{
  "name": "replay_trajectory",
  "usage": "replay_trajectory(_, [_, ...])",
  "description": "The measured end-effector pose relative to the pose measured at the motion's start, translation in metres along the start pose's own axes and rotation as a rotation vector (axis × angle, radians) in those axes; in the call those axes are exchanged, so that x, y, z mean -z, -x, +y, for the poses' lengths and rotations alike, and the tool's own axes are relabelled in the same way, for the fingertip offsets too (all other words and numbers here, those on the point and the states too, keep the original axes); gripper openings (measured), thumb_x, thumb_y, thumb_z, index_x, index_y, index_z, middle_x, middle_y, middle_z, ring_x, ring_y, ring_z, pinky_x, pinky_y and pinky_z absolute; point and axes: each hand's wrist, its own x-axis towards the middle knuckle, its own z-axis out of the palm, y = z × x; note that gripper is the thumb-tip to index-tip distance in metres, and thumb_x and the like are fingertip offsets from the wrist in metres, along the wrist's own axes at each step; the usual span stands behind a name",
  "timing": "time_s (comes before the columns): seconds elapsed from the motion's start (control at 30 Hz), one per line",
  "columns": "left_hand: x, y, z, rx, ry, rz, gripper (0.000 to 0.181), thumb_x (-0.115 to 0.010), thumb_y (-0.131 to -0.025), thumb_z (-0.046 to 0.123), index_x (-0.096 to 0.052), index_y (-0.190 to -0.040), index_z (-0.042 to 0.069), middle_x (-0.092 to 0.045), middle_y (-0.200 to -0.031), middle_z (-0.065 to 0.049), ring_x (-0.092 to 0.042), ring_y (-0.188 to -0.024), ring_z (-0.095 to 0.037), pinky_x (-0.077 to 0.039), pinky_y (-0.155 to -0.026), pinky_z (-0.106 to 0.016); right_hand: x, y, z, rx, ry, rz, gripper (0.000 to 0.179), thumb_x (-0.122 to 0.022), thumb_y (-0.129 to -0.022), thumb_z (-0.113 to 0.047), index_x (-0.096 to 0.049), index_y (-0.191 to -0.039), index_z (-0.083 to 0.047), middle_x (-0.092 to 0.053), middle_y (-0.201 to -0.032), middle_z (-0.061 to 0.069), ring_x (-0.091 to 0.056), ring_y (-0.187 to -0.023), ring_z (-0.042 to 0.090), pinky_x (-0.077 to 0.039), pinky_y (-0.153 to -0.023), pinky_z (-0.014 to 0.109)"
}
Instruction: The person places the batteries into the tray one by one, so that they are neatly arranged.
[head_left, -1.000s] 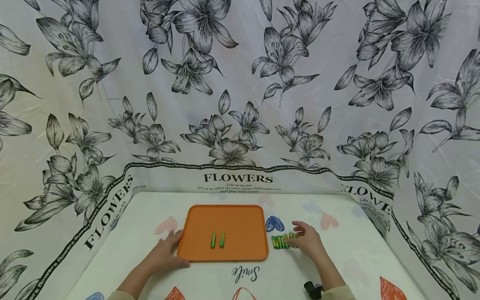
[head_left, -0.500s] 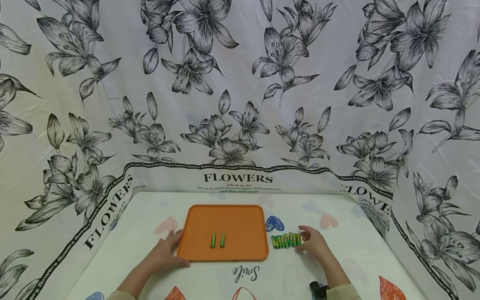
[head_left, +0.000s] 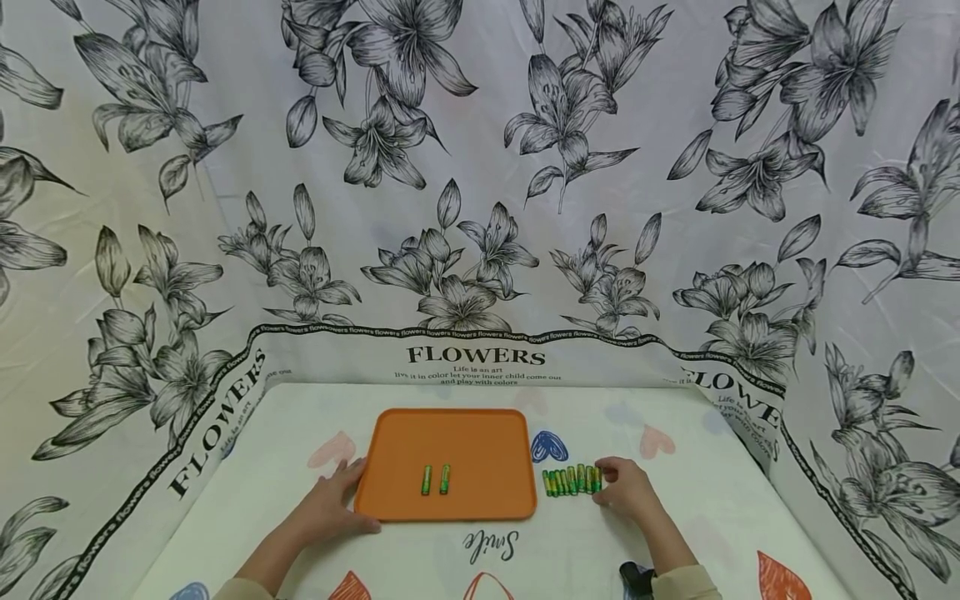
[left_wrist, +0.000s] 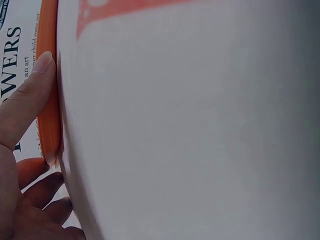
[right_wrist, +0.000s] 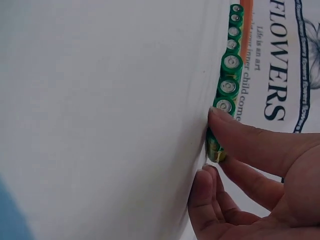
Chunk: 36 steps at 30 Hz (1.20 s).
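An orange tray [head_left: 480, 450] lies on the table with two green batteries [head_left: 426, 481] standing lengthwise in its middle. My left hand [head_left: 333, 504] holds the tray's near left corner, its thumb [left_wrist: 42, 67] along the front side and fingers at the left side. Right of the tray lies a side-by-side row of several green batteries [head_left: 560, 482], some thinner and some thicker. At the row's right end my right hand [head_left: 626, 487] pinches the last battery [right_wrist: 215, 150] between thumb and index finger, the thumb covering part of it. Other fingertips of that hand rest close to the cloth.
The tablecloth [head_left: 570, 542] is white with hearts and lettering. Flower-printed cloth walls [head_left: 480, 275] stand behind and on both sides. A black device [head_left: 636, 579] sits at my right wrist.
My right hand has moved right, from over the row to its right end, then its fingertips came in on the last battery. My left hand and the tray stay put.
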Motion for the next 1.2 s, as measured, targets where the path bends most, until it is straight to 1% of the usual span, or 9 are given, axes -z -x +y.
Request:
replay_trajectory(0.17, [0.001,0.000,0.001,0.008,0.007,-0.007,0.124,-0.093,-0.058,0.055,-0.036,-0.156,0.005,-0.030,-0.163,-0.019,-0.013,-0.151,-0.052,-0.011,-0.114,-0.076,0.004,0.001,0.000,0.009,-0.044,0.019,0.062,-0.087,-0.070,0.000,-0.063,-0.127,0.006,-0.070,-0.110,0.015,-0.065,-0.102,0.031,-0.057,-0.086,0.047])
replay_trajectory(0.27, [0.001,0.000,0.000,0.011,0.007,-0.005,0.124,-0.093,-0.058,0.056,-0.036,-0.156,0.006,-0.029,-0.163,-0.019,-0.013,-0.150,-0.053,-0.013,-0.114,-0.077,0.005,0.000,-0.001,0.021,-0.090,0.034,0.063,-0.087,-0.069,0.001,-0.063,-0.127,0.006,-0.071,-0.110,0.016,-0.068,-0.100,0.030,-0.058,-0.084,0.045])
replay_trajectory(0.43, [0.001,0.000,0.001,0.015,0.004,0.002,0.124,-0.092,-0.058,0.056,-0.035,-0.157,0.007,-0.028,-0.164,-0.020,-0.012,-0.148,-0.057,-0.014,-0.112,-0.078,0.002,-0.001,-0.008,0.061,-0.134,0.038,0.060,-0.086,-0.071,0.003,-0.064,-0.126,0.008,-0.072,-0.111,0.017,-0.070,-0.099,0.030,-0.060,-0.082,0.043])
replay_trajectory(0.6, [0.001,0.000,0.003,0.033,0.009,-0.004,0.124,-0.093,-0.058,0.056,-0.036,-0.157,0.007,-0.027,-0.164,-0.021,-0.011,-0.147,-0.059,-0.014,-0.112,-0.078,-0.003,0.002,-0.021,0.091,-0.147,0.035,0.058,-0.086,-0.070,0.003,-0.065,-0.125,0.007,-0.073,-0.106,0.013,-0.071,-0.096,0.026,-0.061,-0.079,0.040])
replay_trajectory(0.77, [0.000,-0.001,0.001,0.053,0.013,-0.005,0.125,-0.093,-0.057,0.057,-0.035,-0.157,0.009,-0.022,-0.164,-0.024,-0.010,-0.145,-0.062,-0.014,-0.111,-0.079,-0.010,0.004,-0.037,0.120,-0.159,0.024,0.058,-0.086,-0.069,0.004,-0.065,-0.123,0.007,-0.072,-0.105,0.012,-0.070,-0.093,0.023,-0.061,-0.078,0.038])
replay_trajectory(0.9, [-0.005,-0.003,-0.002,0.073,0.019,-0.005,0.127,-0.092,-0.054,0.060,-0.036,-0.157,0.011,-0.020,-0.165,-0.025,-0.010,-0.144,-0.063,-0.015,-0.110,-0.079,-0.016,0.006,-0.045,0.125,-0.166,0.005,0.058,-0.086,-0.071,0.004,-0.065,-0.125,0.006,-0.072,-0.104,0.010,-0.069,-0.092,0.020,-0.062,-0.076,0.035])
replay_trajectory(1.03, [-0.006,-0.004,-0.004,0.069,0.013,0.002,0.128,-0.092,-0.053,0.061,-0.036,-0.157,0.010,-0.022,-0.165,-0.023,-0.011,-0.144,-0.063,-0.014,-0.111,-0.079,-0.023,0.006,-0.057,0.152,-0.163,-0.010,0.057,-0.087,-0.071,0.001,-0.066,-0.124,0.004,-0.073,-0.102,0.007,-0.068,-0.090,0.018,-0.061,-0.074,0.033])
replay_trajectory(1.2, [-0.003,-0.003,-0.004,0.052,0.006,0.004,0.127,-0.092,-0.055,0.059,-0.036,-0.157,0.010,-0.024,-0.165,-0.021,-0.011,-0.145,-0.061,-0.013,-0.112,-0.079,-0.035,0.005,-0.071,0.193,-0.160,-0.045,0.057,-0.089,-0.071,-0.003,-0.067,-0.123,0.002,-0.073,-0.101,0.006,-0.068,-0.089,0.018,-0.061,-0.073,0.033])
